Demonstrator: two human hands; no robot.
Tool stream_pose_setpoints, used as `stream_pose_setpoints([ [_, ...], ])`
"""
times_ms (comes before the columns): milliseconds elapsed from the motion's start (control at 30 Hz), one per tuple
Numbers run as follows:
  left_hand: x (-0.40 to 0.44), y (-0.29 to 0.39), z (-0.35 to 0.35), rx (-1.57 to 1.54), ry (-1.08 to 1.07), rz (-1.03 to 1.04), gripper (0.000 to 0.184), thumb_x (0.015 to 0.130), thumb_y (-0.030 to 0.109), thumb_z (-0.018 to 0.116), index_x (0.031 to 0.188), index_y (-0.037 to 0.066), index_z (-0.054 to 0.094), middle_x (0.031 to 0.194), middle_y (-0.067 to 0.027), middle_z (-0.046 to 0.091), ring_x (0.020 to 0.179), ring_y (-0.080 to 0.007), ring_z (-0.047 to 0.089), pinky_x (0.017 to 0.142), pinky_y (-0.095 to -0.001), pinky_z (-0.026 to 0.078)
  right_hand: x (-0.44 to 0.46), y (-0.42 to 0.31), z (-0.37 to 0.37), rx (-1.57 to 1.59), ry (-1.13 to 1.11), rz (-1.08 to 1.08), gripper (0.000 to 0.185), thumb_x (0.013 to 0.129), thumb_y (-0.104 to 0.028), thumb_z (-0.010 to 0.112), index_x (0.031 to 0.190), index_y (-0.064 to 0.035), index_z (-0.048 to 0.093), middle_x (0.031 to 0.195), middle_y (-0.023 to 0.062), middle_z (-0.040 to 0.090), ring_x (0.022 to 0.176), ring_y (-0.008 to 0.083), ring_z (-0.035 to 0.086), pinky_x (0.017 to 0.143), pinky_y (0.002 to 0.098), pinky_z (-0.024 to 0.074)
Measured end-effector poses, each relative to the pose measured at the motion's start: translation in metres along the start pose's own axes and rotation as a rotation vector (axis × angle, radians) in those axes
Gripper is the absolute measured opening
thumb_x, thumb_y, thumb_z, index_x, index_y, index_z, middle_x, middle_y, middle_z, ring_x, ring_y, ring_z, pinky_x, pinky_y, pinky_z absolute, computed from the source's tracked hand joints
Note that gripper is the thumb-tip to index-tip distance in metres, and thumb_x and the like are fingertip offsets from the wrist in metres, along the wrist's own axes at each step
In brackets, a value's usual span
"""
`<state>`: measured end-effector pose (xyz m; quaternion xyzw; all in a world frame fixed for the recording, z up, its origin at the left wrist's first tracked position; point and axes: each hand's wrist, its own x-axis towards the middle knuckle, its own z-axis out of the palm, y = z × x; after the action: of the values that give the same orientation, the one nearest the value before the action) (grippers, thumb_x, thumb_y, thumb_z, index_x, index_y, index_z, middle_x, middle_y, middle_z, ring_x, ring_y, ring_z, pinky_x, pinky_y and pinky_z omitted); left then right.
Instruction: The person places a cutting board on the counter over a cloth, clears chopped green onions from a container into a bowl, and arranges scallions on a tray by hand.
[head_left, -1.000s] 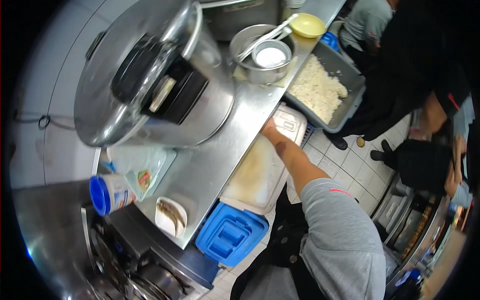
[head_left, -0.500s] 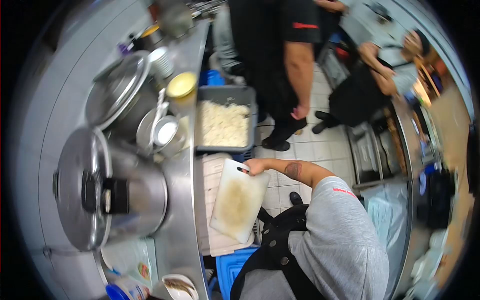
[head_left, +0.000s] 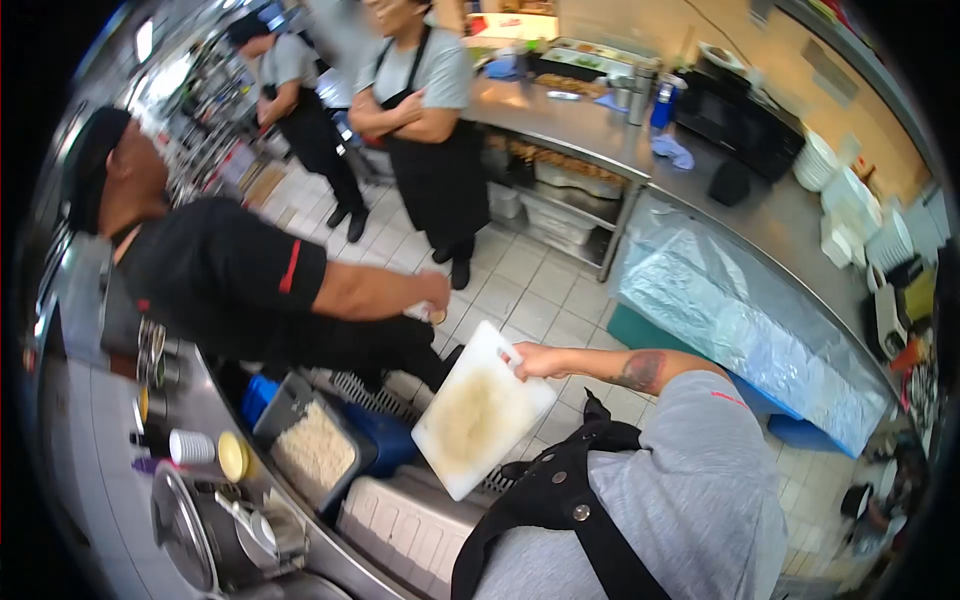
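Observation:
My right hand (head_left: 535,362) is closed around the handle slot of a white cutting board (head_left: 480,415). The board hangs tilted over the floor, its middle stained yellow-brown. Just left of its lower edge is a beige ribbed lid or bin top (head_left: 410,525). Farther left stands a grey tub (head_left: 352,440) of pale chopped food (head_left: 312,450), beside the steel counter. My left hand is out of view.
A co-worker in a black shirt (head_left: 220,265) stands close on the left, with an arm reaching toward the board. Two other people (head_left: 430,130) stand farther back. Plastic-covered bins (head_left: 740,310) line the right side under a steel counter (head_left: 590,130). Pots and bowls crowd the lower left.
The view has swung right and up, bringing the people and right counter more into sight. The cutting board stays in my right hand and now appears farther from the grey tub.

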<state>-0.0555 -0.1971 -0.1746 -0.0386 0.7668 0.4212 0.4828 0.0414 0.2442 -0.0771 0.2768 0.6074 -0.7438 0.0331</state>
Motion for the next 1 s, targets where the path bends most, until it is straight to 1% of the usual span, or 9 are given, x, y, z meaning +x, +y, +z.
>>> stream_pose_setpoints([
  [100,0.019,0.024,0.053,0.091,-0.100,0.057,0.040,0.090,0.022,0.063,0.121,-0.001,0.054,0.104,-0.0063,0.064,0.092,-0.0147,0.059,0.084,-0.0277,0.047,-0.064,0.026,-0.081,0.225,0.227,-0.097,0.042,0.061,-0.001,0.056,0.103,-0.0088,0.053,0.082,0.0033,0.054,0.071,0.0156,0.056,0.050,0.0318,0.0458],
  [267,0.077,0.062,0.158,0.206,-0.391,0.355,0.041,0.091,0.022,0.062,0.122,-0.002,0.053,0.104,-0.0063,0.063,0.093,-0.0145,0.059,0.084,-0.0273,0.046,-0.198,0.018,-0.152,0.472,0.528,-0.074,0.049,0.064,0.001,0.054,0.113,-0.0037,0.055,0.095,0.0045,0.060,0.081,0.0154,0.060,0.070,0.0290,0.0512],
  [300,0.013,0.155,0.199,0.264,-0.483,0.225,0.044,0.092,0.024,0.061,0.126,-0.002,0.051,0.109,-0.0093,0.063,0.095,-0.0135,0.058,0.085,-0.0266,0.046,-0.216,0.017,-0.162,0.489,0.590,-0.069,0.049,0.065,0.001,0.054,0.114,-0.0038,0.055,0.095,0.0046,0.060,0.081,0.0160,0.060,0.070,0.0293,0.0517],
  [433,-0.030,0.267,0.311,0.464,-0.807,0.428,0.056,0.093,0.030,0.057,0.135,0.000,0.037,0.128,-0.0134,0.053,0.122,-0.0223,0.049,0.102,-0.0366,0.038,-0.231,0.036,-0.175,0.678,0.881,-0.328,0.050,0.068,0.002,0.055,0.118,-0.0056,0.052,0.094,0.0058,0.061,0.083,0.0167,0.061,0.070,0.0306,0.0524],
  [633,-0.051,0.349,0.451,-0.283,-0.840,0.301,0.056,0.089,0.017,0.061,0.136,0.001,0.034,0.129,-0.0144,0.050,0.114,-0.0254,0.054,0.098,-0.0388,0.042,-0.200,-0.025,-0.157,0.986,1.016,-0.669,0.054,0.076,0.003,0.058,0.127,-0.0032,0.041,0.109,0.0102,0.059,0.093,0.0194,0.061,0.069,0.0338,0.0555],
  [733,-0.047,0.404,0.466,-0.360,-0.878,0.246,0.048,0.087,0.013,0.061,0.129,0.001,0.043,0.121,-0.0121,0.055,0.111,-0.0265,0.055,0.099,-0.0390,0.042,-0.191,-0.051,-0.177,0.943,0.888,-0.700,0.057,0.082,-0.003,0.061,0.132,-0.0044,0.034,0.120,0.0114,0.053,0.094,0.0207,0.062,0.070,0.0327,0.0564],
  [867,-0.007,0.469,0.467,-0.294,-0.981,0.291,0.048,0.083,0.009,0.063,0.126,-0.002,0.046,0.118,-0.0132,0.058,0.107,-0.0256,0.058,0.094,-0.0384,0.047,-0.208,-0.051,-0.247,-0.105,0.680,-0.465,0.052,0.082,-0.015,0.067,0.127,-0.0048,0.045,0.128,0.0155,0.048,0.117,0.0267,0.050,0.088,0.0410,0.0498],
  [933,0.020,0.504,0.465,-0.192,-0.944,0.351,0.049,0.079,0.009,0.065,0.124,-0.003,0.048,0.115,-0.0135,0.060,0.103,-0.0245,0.060,0.090,-0.0369,0.048,-0.204,-0.016,-0.304,-0.719,0.854,-0.409,0.053,0.076,-0.017,0.070,0.124,-0.0048,0.051,0.130,0.0189,0.047,0.125,0.0337,0.041,0.100,0.0460,0.0386],
  [1000,0.051,0.539,0.470,-0.145,-0.912,0.381,0.045,0.079,0.009,0.066,0.119,-0.003,0.052,0.110,-0.0126,0.062,0.098,-0.0226,0.062,0.088,-0.0351,0.049,-0.207,0.024,-0.377,-0.745,1.124,-0.265,0.059,0.070,-0.014,0.072,0.125,-0.0080,0.053,0.132,0.0222,0.045,0.124,0.0390,0.041,0.105,0.0476,0.0324],
])
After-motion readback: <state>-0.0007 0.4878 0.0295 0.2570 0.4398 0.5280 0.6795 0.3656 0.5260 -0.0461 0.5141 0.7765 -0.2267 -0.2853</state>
